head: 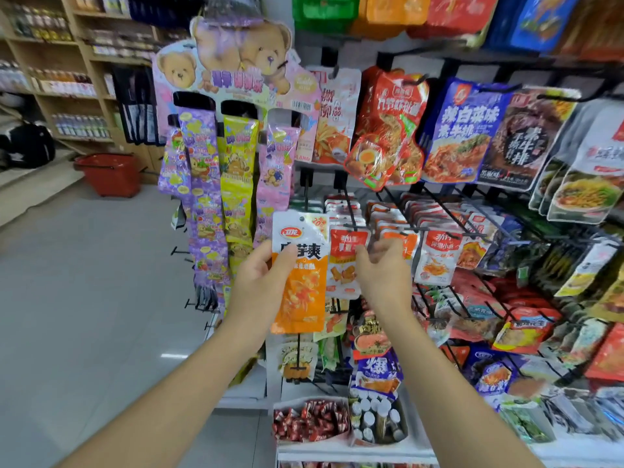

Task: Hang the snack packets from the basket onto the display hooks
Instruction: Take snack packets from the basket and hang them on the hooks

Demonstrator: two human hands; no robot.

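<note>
My left hand grips an orange and white snack packet by its left edge and holds it upright in front of the display rack. My right hand is raised beside it, with its fingers curled at the top of a small red and white packet that hangs on a black display hook. Whether those fingers pinch that packet is not clear. More small packets hang on the row of hooks to the right.
A red shopping basket stands on the floor at the back left. A bear-themed candy strip stand hangs left of the rack. Large snack bags fill the upper hooks. Boxes of small sweets sit on the bottom shelf.
</note>
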